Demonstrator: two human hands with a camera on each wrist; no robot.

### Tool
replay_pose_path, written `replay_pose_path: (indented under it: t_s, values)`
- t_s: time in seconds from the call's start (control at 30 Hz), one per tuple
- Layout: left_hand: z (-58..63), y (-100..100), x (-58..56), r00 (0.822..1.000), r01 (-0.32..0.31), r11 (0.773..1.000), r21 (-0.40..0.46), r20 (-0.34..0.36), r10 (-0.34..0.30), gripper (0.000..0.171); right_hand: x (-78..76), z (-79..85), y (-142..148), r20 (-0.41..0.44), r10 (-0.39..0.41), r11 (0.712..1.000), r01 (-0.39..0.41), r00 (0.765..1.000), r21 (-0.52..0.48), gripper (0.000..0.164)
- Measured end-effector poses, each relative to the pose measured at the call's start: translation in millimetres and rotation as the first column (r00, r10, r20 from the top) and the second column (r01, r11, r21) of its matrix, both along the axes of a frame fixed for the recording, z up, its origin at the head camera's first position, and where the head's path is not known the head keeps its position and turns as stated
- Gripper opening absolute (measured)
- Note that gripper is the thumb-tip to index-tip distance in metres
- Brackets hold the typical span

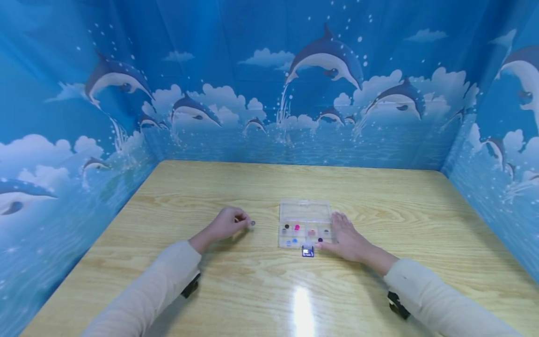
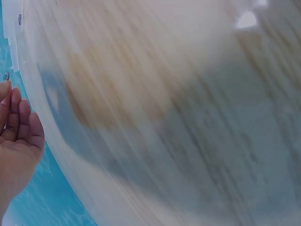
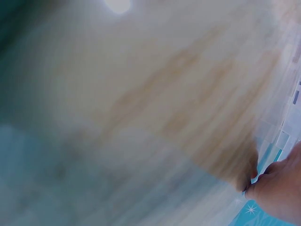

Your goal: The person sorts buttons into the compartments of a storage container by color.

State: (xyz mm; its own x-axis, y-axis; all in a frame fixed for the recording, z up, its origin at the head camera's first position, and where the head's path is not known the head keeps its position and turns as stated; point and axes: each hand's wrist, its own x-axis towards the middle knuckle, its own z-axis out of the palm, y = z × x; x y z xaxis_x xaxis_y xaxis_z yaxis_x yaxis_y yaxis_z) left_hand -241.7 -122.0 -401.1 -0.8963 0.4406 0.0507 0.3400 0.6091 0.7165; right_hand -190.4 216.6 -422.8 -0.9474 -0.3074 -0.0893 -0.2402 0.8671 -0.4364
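Note:
My left hand (image 1: pixel 229 222) pinches a small dark round piece (image 1: pixel 252 223) between thumb and fingertips, left of the box. In the left wrist view the same piece (image 2: pixel 6 76) stands up from the fingertips, with the other fingers loosely bent. A clear plastic compartment box (image 1: pixel 279 235) lies with its lid (image 1: pixel 305 210) laid back on the far side. Small round pieces in black, pink, blue and other colours sit in its compartments. My right hand (image 1: pixel 348 238) rests along the box's right side, fingers extended and thumb at the near right corner.
A small blue-and-white label or card (image 1: pixel 308 252) is at the box's front edge. The wood-grain table (image 1: pixel 202 187) is bordered by a blue dolphin-print curtain (image 1: pixel 236 93) at the back and sides. Dark wrist devices (image 1: pixel 191 285) sit under both sleeves.

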Motion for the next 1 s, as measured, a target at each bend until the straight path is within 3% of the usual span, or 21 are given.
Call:
replay_pose_path:
  t_s: [0.4, 0.7, 1.0]
  values:
    - [3.3, 10, -1.4, 1.000, 0.015, 1.000, 0.020, -0.020, -0.014, 0.012, 1.2, 0.6, 0, -0.016, 0.003, 1.000, -0.003, 1.000, 0.005, 0.103]
    - [5.9, 21, -2.2, 1.000, 0.009, 1.000, 0.012, 0.008, -0.009, 0.013, -0.1, -1.0, 0, -0.017, 0.000, 1.000, 0.000, 1.000, 0.006, 0.104]
    - [9.9, 34, -1.6, 0.999, 0.044, 0.999, 0.018, 0.002, -0.044, 0.013, 0.2, -0.6, 0, -0.024, 0.002, 1.000, -0.002, 1.000, 0.020, 0.104]
